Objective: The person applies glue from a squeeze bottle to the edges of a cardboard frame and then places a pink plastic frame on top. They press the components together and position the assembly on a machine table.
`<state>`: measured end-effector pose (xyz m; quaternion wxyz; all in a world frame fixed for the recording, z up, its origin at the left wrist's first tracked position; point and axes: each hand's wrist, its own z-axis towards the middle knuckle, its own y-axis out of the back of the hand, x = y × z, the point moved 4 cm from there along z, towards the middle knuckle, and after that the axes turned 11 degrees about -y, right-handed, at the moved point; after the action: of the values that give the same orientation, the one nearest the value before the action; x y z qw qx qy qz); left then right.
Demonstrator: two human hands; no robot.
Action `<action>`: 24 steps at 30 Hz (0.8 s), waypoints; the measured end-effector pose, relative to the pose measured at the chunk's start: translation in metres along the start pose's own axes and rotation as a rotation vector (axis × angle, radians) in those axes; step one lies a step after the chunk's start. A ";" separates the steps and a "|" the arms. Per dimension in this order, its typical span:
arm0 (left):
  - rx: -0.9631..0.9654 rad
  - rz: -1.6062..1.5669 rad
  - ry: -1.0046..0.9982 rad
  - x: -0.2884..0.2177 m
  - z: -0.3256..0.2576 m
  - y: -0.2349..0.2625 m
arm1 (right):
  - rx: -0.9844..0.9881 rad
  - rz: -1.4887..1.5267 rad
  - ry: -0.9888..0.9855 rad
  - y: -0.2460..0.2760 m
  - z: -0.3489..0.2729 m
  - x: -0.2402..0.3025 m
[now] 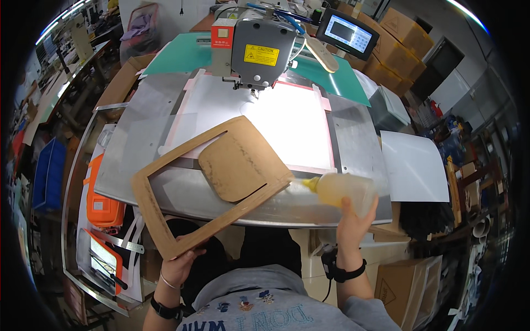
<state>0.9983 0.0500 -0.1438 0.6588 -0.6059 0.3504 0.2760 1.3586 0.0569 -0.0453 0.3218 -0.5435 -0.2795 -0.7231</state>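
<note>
A brown cardboard-like template (259,146), cut out as a frame with a rounded flap inside it, is tilted over the front of the metal work plate. My left hand (181,267) grips its near left corner, fingers closed around the edge. In my right hand (356,223) is a translucent squeeze bottle (345,190) with yellowish liquid and a yellow nozzle. The bottle lies nearly sideways, its nozzle pointing left at the template's right corner. Whether the tip touches that corner I cannot tell.
A sewing machine head (262,52) stands over a white sheet (292,121) edged with pink strips on the metal plate (353,149). Behind it is a screen (348,34). An orange case (104,193) sits at left, a white panel (414,165) at right, and a cardboard box (406,289) below.
</note>
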 end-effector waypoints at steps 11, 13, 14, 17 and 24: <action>-0.194 -0.432 -0.219 -0.022 0.018 0.068 | 0.236 0.553 -0.239 -0.026 -0.008 0.001; -0.259 -0.396 -0.200 -0.021 0.017 0.054 | 0.305 0.538 -0.241 -0.039 -0.013 0.001; -0.244 -0.411 -0.182 -0.019 0.016 0.048 | 0.325 0.512 -0.219 -0.044 -0.013 0.002; -0.235 -0.443 -0.078 -0.016 0.008 0.016 | 0.295 0.417 -0.153 -0.053 -0.005 0.000; -0.063 -0.306 0.067 -0.001 -0.008 -0.010 | 0.544 0.210 -0.180 -0.056 -0.020 -0.010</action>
<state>1.0043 0.0413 -0.1370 0.6618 -0.6814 0.2667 0.1628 1.3055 0.0789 -0.0634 0.5023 -0.5252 -0.4325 -0.5336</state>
